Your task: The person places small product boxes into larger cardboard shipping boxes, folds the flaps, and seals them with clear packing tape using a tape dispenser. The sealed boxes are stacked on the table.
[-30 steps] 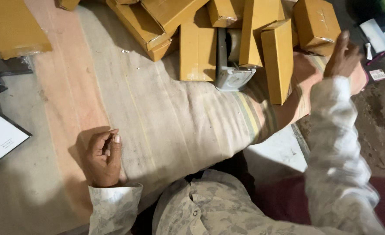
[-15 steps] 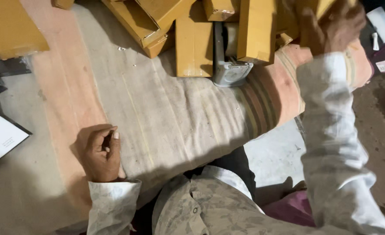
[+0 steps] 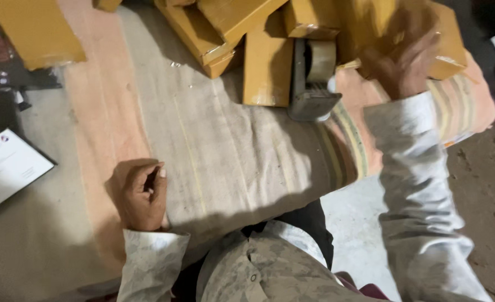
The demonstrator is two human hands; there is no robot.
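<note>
At nine o'clock of the frame, a white printed sheet (image 3: 7,170) lies flat on the grey floor, smooth and stiff-looking, well apart from your work. Above it, at ten o'clock, one yellow-brown box (image 3: 35,31) sits alone on the edge of the cloth (image 3: 225,151).

Your left hand (image 3: 138,193) rests at seven o'clock on that cloth, fingers curled in loosely, holding nothing; the knuckles touch the weave. Keep it planted there as a brace while the other arm reaches.

The cloth is coarse, sack-like, beige with a faded pink band on the left and coloured stripes toward three o'clock. It drapes softly, so expect boxes on it to tilt instead of sitting square.

At twelve o'clock lies a heap of cardboard boxes (image 3: 267,61), flat rectangular packs, matte, sharp-edged, leaning on one another at odd angles. Just beside them at one o'clock stands a tape dispenser (image 3: 311,84), grey metal frame with a brownish roll.

Your right hand (image 3: 401,59) is at two o'clock, motion-blurred, the grip closed around one box (image 3: 370,25) from the heap's right side. Judgement: take it by the long edges, lift clear before swinging inward, since neighbouring packs look loosely stacked and could slide.
</note>
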